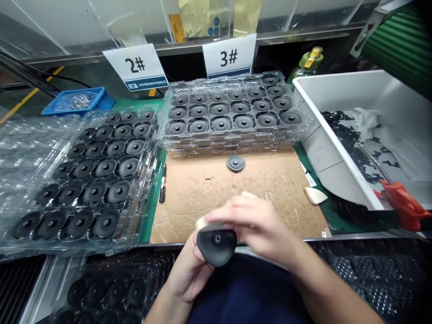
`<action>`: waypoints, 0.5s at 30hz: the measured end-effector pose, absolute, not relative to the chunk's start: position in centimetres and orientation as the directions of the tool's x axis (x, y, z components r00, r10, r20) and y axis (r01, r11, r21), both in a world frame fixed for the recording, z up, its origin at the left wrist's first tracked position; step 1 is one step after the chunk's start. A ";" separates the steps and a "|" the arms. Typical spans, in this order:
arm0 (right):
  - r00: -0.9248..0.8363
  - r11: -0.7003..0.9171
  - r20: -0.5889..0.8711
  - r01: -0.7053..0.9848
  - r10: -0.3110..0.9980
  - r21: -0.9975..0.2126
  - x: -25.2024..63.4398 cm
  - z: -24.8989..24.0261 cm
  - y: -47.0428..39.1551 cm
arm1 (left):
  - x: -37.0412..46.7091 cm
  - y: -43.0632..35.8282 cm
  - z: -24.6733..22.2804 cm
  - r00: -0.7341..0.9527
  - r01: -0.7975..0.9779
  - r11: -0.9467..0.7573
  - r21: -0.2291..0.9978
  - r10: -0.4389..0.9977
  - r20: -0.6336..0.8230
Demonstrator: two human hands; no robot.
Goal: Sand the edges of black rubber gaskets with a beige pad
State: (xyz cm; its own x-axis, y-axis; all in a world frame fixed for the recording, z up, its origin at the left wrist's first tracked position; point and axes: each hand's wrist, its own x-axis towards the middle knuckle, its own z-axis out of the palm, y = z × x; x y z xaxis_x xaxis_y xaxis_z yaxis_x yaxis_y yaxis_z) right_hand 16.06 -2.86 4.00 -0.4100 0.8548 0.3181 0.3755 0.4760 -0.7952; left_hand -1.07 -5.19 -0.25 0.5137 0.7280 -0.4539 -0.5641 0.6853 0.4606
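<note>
My left hand [189,279] grips a round black dish-shaped disc [216,247] with a small hub at its centre, tilted toward me above the front edge of the bench. Over the disc's upper rim reaches my right hand [249,220], fingers bent together and smeared by motion. A pale tip [201,223] shows at its fingertips; whether it is a finger cover or a held piece I cannot make out. Farther back, a second black disc [236,163] lies alone on the cardboard sheet [189,198].
Clear plastic trays of black discs stand at the left [135,198] and back [236,146]. A black marker [163,182] and a cream wedge-shaped piece [315,195] flank the cardboard. At right are a white bin [340,144] with small black pieces and a red-handled tool [405,204].
</note>
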 end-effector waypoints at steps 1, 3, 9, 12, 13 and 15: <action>-0.342 0.380 0.252 0.383 0.905 -0.842 16.8 3.2 -2.8 | -1.3 -5.1 -0.2 0.515 -0.579 0.671 0.462 0.741 -0.430; -0.208 0.224 0.147 0.427 0.967 -0.876 18.1 0.8 -3.0 | -1.9 -5.0 -0.1 0.520 -0.600 0.655 0.458 0.755 -0.399; -0.189 0.129 0.028 0.546 0.982 -0.828 18.4 -5.9 -5.2 | -2.5 -4.5 -0.4 0.552 -0.615 0.662 0.429 0.749 -0.366; -0.135 0.099 0.028 0.559 0.990 -0.824 17.8 -3.5 -5.2 | -1.9 -4.4 -0.1 0.582 -0.598 0.687 0.414 0.726 -0.366; -0.082 0.090 0.053 0.552 0.995 -0.829 17.5 -1.9 -5.1 | -1.6 -4.5 0.0 0.577 -0.599 0.686 0.412 0.727 -0.372; 0.059 0.123 0.179 0.521 0.982 -0.845 16.4 1.6 -5.2 | -1.1 -4.5 0.3 0.530 -0.618 0.662 0.424 0.749 -0.397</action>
